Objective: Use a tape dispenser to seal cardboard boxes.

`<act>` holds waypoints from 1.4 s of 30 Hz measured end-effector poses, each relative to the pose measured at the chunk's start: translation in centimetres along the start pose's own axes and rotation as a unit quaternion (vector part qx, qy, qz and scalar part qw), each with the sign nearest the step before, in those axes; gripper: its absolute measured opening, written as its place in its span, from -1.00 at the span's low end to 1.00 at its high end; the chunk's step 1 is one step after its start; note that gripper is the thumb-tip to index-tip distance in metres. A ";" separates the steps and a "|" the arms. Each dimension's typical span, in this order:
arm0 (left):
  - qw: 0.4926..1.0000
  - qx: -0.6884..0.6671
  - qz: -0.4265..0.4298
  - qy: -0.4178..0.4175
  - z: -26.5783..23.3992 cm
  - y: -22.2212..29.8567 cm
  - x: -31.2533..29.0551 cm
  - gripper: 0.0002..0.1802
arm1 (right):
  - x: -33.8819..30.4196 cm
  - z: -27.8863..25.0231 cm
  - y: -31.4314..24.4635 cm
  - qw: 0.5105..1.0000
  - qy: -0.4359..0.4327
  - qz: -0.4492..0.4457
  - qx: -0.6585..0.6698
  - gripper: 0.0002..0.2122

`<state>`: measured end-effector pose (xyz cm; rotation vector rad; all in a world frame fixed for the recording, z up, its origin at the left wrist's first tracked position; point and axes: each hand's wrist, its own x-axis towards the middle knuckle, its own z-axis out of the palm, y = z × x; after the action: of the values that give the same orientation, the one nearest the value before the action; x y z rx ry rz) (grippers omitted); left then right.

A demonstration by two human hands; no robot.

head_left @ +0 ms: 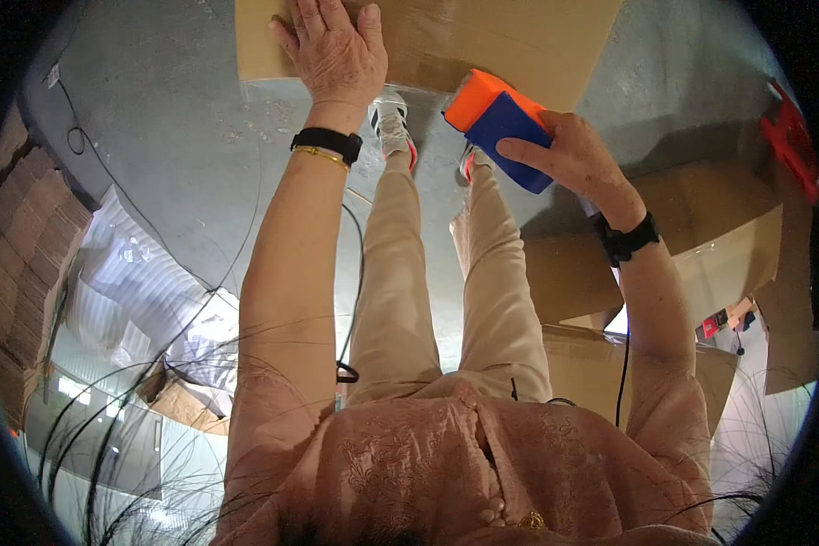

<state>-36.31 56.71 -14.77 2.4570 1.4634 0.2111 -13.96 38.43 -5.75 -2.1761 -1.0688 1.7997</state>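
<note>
My left hand (337, 59) lies flat on a brown cardboard box (482, 41) at the top of the view, its fingers spread and holding nothing. To the right, just off the box's near edge, my right hand (578, 155) is closed around an orange-and-blue block (510, 136). Its orange end points up and left toward the cardboard, and the blue side faces me. The thumb presses on the blue side, while the other fingers are mostly hidden behind it. What kind of thing the block is, I cannot tell. A shiny clear strip shows along the box's near edge.
Open cardboard boxes (692, 209) stand at my right, with a red object (790, 141) beyond them. Stacked flat cardboard (27, 264) and shiny wrapped material (132, 273) lie on the left. Thin dark cables (91, 150) trail across the grey floor (191, 136).
</note>
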 end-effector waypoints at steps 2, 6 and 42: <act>0.998 0.039 -0.002 0.038 1.1 0.1 -0.6 -0.22 | -0.3 0.2 0.1 1.000 0.004 -0.010 -0.015 -0.42; 0.999 0.028 -0.012 0.030 2.4 -0.3 -0.2 -0.21 | -0.3 -0.1 -0.8 0.996 0.030 -0.006 -0.079 -0.42; 0.999 0.021 0.012 0.035 3.5 -2.0 0.2 -0.15 | -6.6 -9.5 16.1 0.998 -0.014 -0.005 0.059 -0.48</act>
<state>-36.95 57.22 -18.68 2.5261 1.4806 0.2784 1.32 25.77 -5.85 -2.0795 -0.9518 1.8438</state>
